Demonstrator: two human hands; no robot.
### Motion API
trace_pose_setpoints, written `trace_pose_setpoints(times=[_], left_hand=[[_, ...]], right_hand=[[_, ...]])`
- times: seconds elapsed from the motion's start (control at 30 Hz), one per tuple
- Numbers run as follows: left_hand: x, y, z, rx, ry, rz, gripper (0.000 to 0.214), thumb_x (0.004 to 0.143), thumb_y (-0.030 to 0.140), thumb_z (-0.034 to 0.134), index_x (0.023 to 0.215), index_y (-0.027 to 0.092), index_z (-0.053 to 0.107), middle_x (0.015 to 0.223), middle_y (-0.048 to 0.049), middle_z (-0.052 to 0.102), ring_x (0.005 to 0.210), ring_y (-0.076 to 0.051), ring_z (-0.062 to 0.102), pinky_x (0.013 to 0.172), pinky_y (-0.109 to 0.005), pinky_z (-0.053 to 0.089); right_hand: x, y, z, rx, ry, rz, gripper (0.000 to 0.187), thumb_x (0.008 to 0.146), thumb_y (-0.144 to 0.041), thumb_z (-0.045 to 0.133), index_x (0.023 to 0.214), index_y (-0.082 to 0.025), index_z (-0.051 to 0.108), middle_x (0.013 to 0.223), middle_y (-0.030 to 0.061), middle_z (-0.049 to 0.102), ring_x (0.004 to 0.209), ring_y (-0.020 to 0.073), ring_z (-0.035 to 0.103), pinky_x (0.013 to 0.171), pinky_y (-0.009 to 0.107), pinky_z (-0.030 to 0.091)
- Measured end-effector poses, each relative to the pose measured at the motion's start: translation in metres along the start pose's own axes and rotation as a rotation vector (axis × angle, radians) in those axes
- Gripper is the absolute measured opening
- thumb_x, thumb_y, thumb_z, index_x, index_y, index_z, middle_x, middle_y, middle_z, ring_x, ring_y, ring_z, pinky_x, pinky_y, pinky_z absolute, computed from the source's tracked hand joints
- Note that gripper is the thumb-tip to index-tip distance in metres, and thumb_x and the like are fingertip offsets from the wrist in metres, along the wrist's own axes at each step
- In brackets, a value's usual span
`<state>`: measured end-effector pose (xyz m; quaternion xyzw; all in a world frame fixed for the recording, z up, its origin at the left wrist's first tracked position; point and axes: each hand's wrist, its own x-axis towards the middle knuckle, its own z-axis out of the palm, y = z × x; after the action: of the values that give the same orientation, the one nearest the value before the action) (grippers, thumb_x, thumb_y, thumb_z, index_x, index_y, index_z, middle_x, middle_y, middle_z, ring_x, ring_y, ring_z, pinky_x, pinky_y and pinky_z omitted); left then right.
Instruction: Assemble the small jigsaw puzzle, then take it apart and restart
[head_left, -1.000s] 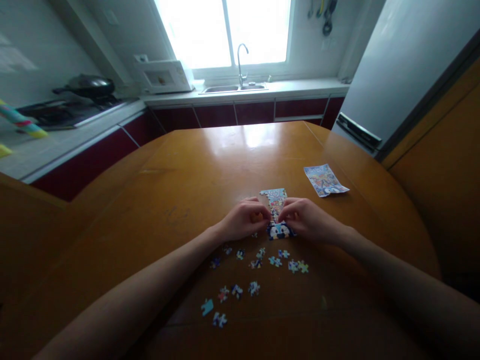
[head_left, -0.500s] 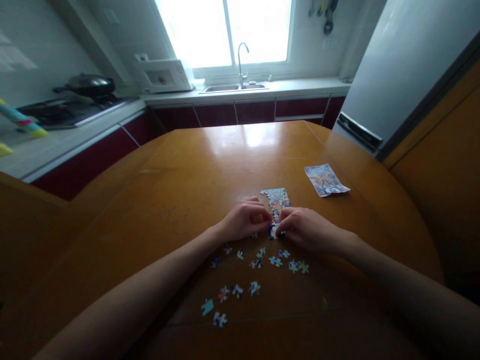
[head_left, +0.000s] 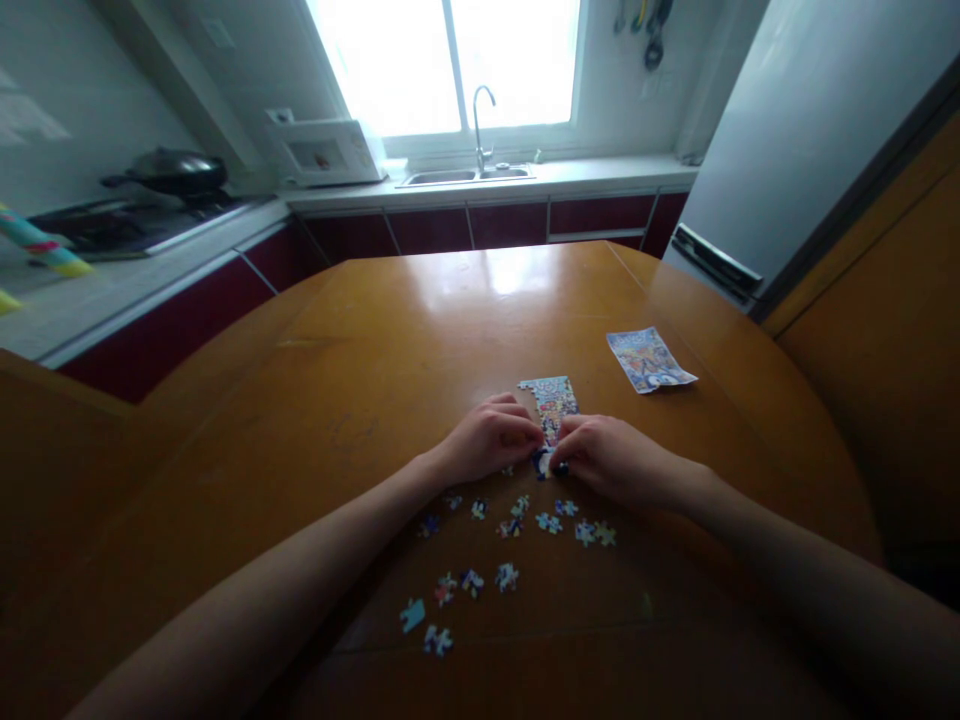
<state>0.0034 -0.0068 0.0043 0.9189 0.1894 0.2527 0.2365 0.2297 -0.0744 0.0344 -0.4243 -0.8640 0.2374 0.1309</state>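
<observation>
Puzzle (head_left: pixel 556 394) lies lengthwise, near to far.

We faced a bright window (head_left: pixel 450 65) above a pale counter (head_left: pixel 615 173) with a sink (head_left: pixel 442 178) and dark red cabinets (head_left: pixel 508 226). A grey refrigerator (head_left: pixel 806 130) stood to our right, a stove (head_left: pixel 142 236) to our left; the brown wooden table (head_left: pixel 420 340) before us gleamed near its far edge.

Shows bare on left hand (head_left: pixel 487 438) and right hand (head_left: pixel 609 456) alike, slim at the fingers (head_left: pixel 528 434), rounded at the knuckles (head_left: pixel 501 408) just behind them, narrow at the wrists (head_left: pixel 432 467) farther back, then smooth along the forearms (head_left: pixel 277 588), broadening steadily away from the fingers.
</observation>
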Motion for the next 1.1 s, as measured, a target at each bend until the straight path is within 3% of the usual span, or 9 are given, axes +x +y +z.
trace_pose_setpoints(times=[0.43,0.63,0.77,0.97,1.1], left_hand=[[0.001,0.007,-0.002,-0.012,-0.024,0.012,0.013,0.093,0.024,0.061,0.092,0.02,0.073,0.09,-0.0053,0.066,0.09,-0.018,0.056,0.083,-0.033,0.048],[0.0,0.009,-0.005,-0.005,0.132,-0.033,0.03,0.08,0.001,0.05,0.09,0.019,0.071,0.09,-0.0037,0.063,0.091,-0.018,0.053,0.086,-0.034,0.046],[-0.001,0.007,-0.004,0.001,0.149,-0.043,0.034,0.078,-0.002,0.049,0.082,0.021,0.075,0.084,-0.0027,0.061,0.088,-0.018,0.051,0.083,-0.033,0.044],[-0.001,0.005,-0.004,0.018,0.138,-0.023,0.034,0.081,0.001,0.051,0.081,0.023,0.077,0.082,-0.0028,0.059,0.086,-0.017,0.051,0.08,-0.032,0.044],[-0.001,0.007,-0.005,0.037,0.114,-0.014,0.037,0.076,0.0,0.05,0.084,0.024,0.077,0.084,-0.0028,0.059,0.086,-0.017,0.051,0.08,-0.033,0.045]], right_hand=[[0.0,0.001,0.002,0.018,0.025,0.001,0.029,0.085,-0.011,0.056,0.094,-0.026,0.079,0.091,0.0028,0.068,0.079,0.0151,0.062,0.076,0.026,0.046],[0.001,-0.002,0.0,0.049,0.066,-0.02,0.028,0.083,-0.008,0.056,0.089,-0.024,0.078,0.089,0.0029,0.068,0.077,0.0144,0.061,0.073,0.026,0.045],[0.003,-0.003,-0.001,0.118,0.175,0.014,0.027,0.081,-0.006,0.056,0.083,-0.023,0.077,0.083,0.002,0.067,0.07,0.0128,0.058,0.068,0.026,0.043],[0.008,0.006,-0.004,0.212,0.522,0.156,0.024,0.082,-0.009,0.054,0.082,-0.018,0.076,0.081,0.0044,0.065,0.071,0.0144,0.059,0.065,0.029,0.044],[0.008,0.013,-0.006,0.223,0.614,0.212,0.023,0.083,-0.011,0.054,0.084,-0.018,0.076,0.085,0.0058,0.067,0.075,0.0164,0.061,0.068,0.03,0.045]])
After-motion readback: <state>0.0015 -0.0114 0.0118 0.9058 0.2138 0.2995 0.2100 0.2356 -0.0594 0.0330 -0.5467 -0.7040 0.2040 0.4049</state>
